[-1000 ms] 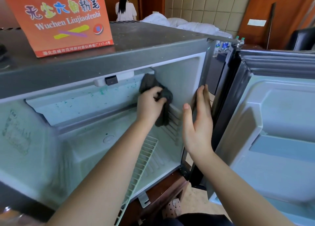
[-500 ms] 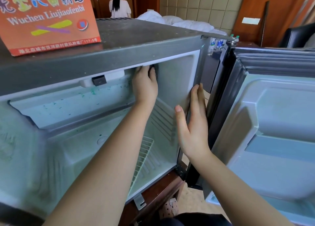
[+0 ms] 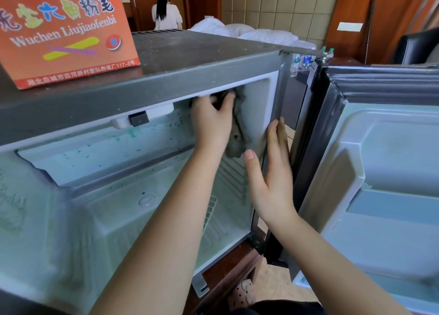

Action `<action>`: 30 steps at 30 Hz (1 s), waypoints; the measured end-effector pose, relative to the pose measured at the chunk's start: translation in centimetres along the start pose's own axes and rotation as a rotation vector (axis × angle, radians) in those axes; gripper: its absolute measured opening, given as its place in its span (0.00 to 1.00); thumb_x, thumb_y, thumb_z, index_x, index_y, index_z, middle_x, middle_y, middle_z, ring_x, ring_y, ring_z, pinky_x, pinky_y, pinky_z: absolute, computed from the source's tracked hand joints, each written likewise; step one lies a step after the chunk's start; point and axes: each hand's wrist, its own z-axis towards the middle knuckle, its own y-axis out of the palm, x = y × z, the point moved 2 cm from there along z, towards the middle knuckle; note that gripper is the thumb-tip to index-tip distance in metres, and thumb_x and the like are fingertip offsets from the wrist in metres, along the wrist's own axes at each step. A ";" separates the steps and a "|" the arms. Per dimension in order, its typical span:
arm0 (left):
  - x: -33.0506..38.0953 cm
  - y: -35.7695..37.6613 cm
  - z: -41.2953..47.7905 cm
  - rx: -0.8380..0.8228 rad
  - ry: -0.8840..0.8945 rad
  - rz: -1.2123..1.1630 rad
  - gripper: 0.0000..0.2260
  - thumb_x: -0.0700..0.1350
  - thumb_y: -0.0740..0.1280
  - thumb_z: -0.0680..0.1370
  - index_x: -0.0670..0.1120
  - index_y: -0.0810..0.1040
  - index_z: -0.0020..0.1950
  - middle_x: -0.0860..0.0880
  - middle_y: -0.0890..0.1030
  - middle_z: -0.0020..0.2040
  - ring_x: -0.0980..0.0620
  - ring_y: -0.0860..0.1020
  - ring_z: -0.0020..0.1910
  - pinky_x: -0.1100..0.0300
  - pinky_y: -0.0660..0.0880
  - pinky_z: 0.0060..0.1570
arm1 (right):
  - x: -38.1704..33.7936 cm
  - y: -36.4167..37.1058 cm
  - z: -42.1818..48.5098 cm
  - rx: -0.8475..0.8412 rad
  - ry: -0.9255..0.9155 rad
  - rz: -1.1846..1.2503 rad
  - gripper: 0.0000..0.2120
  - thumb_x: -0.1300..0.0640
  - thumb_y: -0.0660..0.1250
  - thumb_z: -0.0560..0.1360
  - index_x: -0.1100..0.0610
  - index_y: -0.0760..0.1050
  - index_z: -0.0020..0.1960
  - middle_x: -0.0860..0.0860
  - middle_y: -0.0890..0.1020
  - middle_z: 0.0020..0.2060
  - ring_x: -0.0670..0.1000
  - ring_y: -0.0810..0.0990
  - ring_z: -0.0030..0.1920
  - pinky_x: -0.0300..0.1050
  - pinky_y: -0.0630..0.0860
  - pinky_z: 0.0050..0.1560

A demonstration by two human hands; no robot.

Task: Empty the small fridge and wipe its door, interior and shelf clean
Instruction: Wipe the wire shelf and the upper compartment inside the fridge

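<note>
From the head camera, the small fridge [image 3: 204, 53] stands open and empty, its door [image 3: 392, 162] swung wide to the right and its wire shelf [image 3: 212, 210] tilted low inside behind the left forearm. The left hand [image 3: 211, 124] reaches into the upper right corner of the interior, its grip clenched on a dark grey cloth [image 3: 237, 136] pressed against the right inner wall. The right hand [image 3: 273, 179] lies released, fingers straight and flat on the fridge's right front edge, while an orange box [image 3: 64, 31] sits on the fridge top and green specks dot the back wall.
</note>
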 end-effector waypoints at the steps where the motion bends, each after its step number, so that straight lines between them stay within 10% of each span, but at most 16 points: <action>1: -0.8 0.0 0.6 -0.009 -0.040 0.018 0.11 0.42 0.70 0.76 0.37 0.78 0.54 0.41 0.81 0.50 0.42 0.79 0.50 0.50 0.75 0.54 | 0.0 0.0 0.0 -0.003 -0.001 0.002 0.33 0.48 0.57 0.79 0.55 0.47 0.78 0.44 0.48 0.76 0.36 0.44 0.75 0.26 0.44 0.70; 13: -1.2 -2.3 -5.4 -0.562 -0.044 0.228 0.06 0.41 0.69 0.77 0.44 0.76 0.52 0.52 0.76 0.40 0.48 0.76 0.43 0.59 0.72 0.45 | -0.9 -0.9 -0.5 -0.049 0.047 -0.012 0.27 0.52 0.57 0.82 0.58 0.54 0.77 0.51 0.56 0.77 0.34 0.49 0.71 0.21 0.45 0.66; 20: 2.5 -7.3 -7.9 -0.705 -0.093 0.127 0.03 0.43 0.70 0.75 0.44 0.80 0.44 0.50 0.80 0.37 0.55 0.77 0.38 0.59 0.72 0.43 | -3.9 -2.7 -4.4 -0.197 -0.130 -0.084 0.26 0.52 0.68 0.76 0.55 0.66 0.72 0.51 0.72 0.67 0.45 0.66 0.70 0.36 0.61 0.70; 26: 6.3 -14.3 -9.7 -0.394 0.392 0.551 0.06 0.43 0.68 0.76 0.46 0.81 0.51 0.52 0.82 0.44 0.49 0.80 0.46 0.56 0.76 0.49 | -5.9 -1.9 -1.6 -0.330 -0.252 -0.637 0.29 0.67 0.61 0.72 0.48 0.68 0.70 0.55 0.77 0.56 0.60 0.77 0.55 0.49 0.76 0.48; 30: 9.3 -20.9 -10.3 0.005 0.895 0.739 0.11 0.35 0.64 0.75 0.38 0.78 0.56 0.40 0.79 0.52 0.40 0.73 0.57 0.52 0.69 0.61 | -7.2 0.2 3.9 -0.285 -0.786 -1.136 0.21 0.65 0.60 0.71 0.55 0.77 0.62 0.57 0.76 0.60 0.60 0.73 0.57 0.51 0.70 0.50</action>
